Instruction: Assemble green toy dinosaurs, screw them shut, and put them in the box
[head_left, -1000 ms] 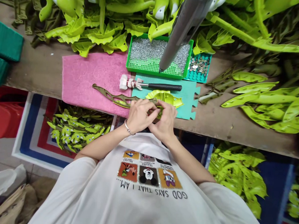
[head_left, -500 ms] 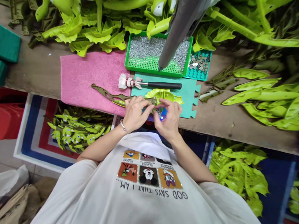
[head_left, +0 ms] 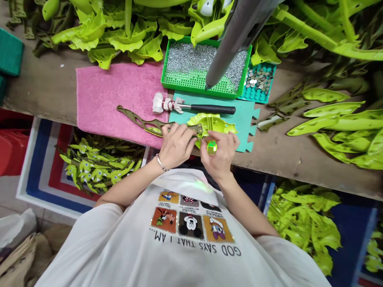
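Note:
My left hand [head_left: 177, 145] is closed around a long olive-brown plastic toy part [head_left: 130, 113] with cutouts, its fingers bent over the part's right half. Against that part's right end lies a lime-green scalloped plastic shell [head_left: 226, 126], hollow side up. My right hand [head_left: 220, 153] is pinched at the shell's near edge, beside a small glowing green light [head_left: 212, 145]; what its fingertips hold is hidden. A hammer [head_left: 212, 109] with a cloth-wrapped head lies just beyond both hands, across a pink towel [head_left: 117, 88] and a teal foam mat [head_left: 243, 140].
A green basket [head_left: 200, 90] of small metal screws and a teal tray [head_left: 258, 95] of coin-like discs stand behind the mat. A dark grey tool [head_left: 231, 38] hangs over the basket. Lime-green parts [head_left: 340, 121] pile up right and behind; filled crates [head_left: 88, 208] stand below the table edge.
The small light between my hands has turned from blue to green. My right hand has shifted slightly right and down, while my left hand keeps its hold.

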A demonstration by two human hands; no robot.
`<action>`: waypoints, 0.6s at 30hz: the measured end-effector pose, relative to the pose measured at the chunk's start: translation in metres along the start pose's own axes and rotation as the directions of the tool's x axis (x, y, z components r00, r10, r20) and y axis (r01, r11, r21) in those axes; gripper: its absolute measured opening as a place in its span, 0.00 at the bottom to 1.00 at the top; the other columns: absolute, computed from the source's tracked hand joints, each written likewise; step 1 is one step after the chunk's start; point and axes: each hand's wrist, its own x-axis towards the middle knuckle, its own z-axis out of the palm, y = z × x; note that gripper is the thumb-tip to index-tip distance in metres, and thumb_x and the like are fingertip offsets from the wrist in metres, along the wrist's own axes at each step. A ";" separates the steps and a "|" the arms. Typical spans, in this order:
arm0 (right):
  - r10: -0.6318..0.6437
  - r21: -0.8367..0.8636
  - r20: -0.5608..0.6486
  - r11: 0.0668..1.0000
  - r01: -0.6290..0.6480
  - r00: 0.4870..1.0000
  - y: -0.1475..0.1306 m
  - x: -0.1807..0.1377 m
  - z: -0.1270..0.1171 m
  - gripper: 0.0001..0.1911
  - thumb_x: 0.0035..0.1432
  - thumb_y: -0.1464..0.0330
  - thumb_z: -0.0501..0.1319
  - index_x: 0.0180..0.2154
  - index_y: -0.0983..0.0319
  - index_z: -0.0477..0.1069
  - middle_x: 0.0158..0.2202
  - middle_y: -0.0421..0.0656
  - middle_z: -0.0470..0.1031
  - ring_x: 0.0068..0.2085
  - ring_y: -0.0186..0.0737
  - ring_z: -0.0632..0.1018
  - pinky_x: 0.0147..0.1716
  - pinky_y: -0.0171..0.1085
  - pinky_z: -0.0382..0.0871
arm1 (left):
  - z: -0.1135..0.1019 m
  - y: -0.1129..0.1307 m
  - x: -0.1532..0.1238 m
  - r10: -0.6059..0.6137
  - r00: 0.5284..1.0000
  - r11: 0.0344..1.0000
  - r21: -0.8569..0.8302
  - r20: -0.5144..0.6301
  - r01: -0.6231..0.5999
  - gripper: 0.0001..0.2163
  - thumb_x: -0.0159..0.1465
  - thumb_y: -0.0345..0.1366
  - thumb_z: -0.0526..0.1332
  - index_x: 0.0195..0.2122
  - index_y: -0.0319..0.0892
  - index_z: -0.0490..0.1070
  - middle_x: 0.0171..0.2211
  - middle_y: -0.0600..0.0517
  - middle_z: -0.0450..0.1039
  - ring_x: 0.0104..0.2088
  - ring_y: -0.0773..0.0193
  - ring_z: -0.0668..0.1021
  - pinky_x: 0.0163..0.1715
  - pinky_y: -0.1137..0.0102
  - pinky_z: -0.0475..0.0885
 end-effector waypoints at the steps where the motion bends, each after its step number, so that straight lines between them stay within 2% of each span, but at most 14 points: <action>1: 0.006 -0.016 -0.005 1.000 -0.006 1.000 0.000 -0.001 0.001 0.11 0.61 0.66 0.59 0.46 0.54 0.69 0.34 0.43 0.79 0.42 0.50 0.78 0.59 0.60 0.61 | 0.001 -0.002 -0.001 0.017 1.000 1.000 -0.007 -0.017 -0.017 0.10 0.71 0.37 0.54 0.41 0.42 0.74 0.38 0.46 0.75 0.41 0.54 0.72 0.45 0.57 0.58; 4: 0.002 -0.035 -0.014 0.999 -0.002 1.000 0.002 -0.003 0.005 0.11 0.60 0.66 0.60 0.46 0.53 0.69 0.34 0.43 0.79 0.42 0.51 0.77 0.59 0.61 0.61 | 0.003 -0.007 -0.003 0.051 0.998 0.999 -0.014 -0.038 -0.052 0.08 0.70 0.37 0.55 0.42 0.43 0.74 0.37 0.47 0.75 0.42 0.53 0.72 0.45 0.57 0.58; 10: -0.014 -0.073 -0.017 0.997 0.013 1.000 0.003 -0.006 0.010 0.12 0.57 0.69 0.61 0.44 0.53 0.71 0.34 0.44 0.78 0.43 0.52 0.76 0.59 0.61 0.59 | 0.006 -0.014 0.000 0.077 0.997 0.997 0.013 -0.002 -0.077 0.11 0.72 0.37 0.54 0.42 0.44 0.76 0.38 0.47 0.76 0.43 0.54 0.72 0.47 0.55 0.57; 12: -0.066 -0.110 -0.052 0.992 0.060 0.997 0.004 -0.005 0.012 0.13 0.56 0.70 0.61 0.44 0.54 0.71 0.32 0.43 0.77 0.42 0.51 0.76 0.57 0.59 0.61 | 0.009 -0.017 -0.001 0.131 0.989 0.991 0.012 -0.073 -0.130 0.11 0.72 0.36 0.55 0.41 0.45 0.77 0.37 0.48 0.77 0.41 0.55 0.72 0.47 0.55 0.57; 15: -0.198 -0.180 -0.141 0.969 0.171 0.970 0.003 -0.002 0.014 0.15 0.55 0.72 0.61 0.45 0.57 0.71 0.29 0.41 0.77 0.39 0.47 0.75 0.52 0.53 0.63 | 0.016 -0.024 -0.004 0.236 0.948 0.972 0.033 -0.214 -0.234 0.10 0.70 0.34 0.57 0.41 0.48 0.79 0.35 0.50 0.77 0.40 0.58 0.72 0.48 0.57 0.57; 18: -0.272 -0.223 -0.168 0.947 0.232 0.948 0.000 0.001 0.014 0.16 0.54 0.73 0.62 0.46 0.59 0.71 0.30 0.41 0.78 0.38 0.45 0.74 0.50 0.49 0.64 | 0.022 -0.030 -0.007 0.311 0.912 0.950 0.073 -0.266 -0.303 0.10 0.70 0.33 0.58 0.42 0.50 0.79 0.35 0.52 0.78 0.40 0.60 0.73 0.51 0.56 0.57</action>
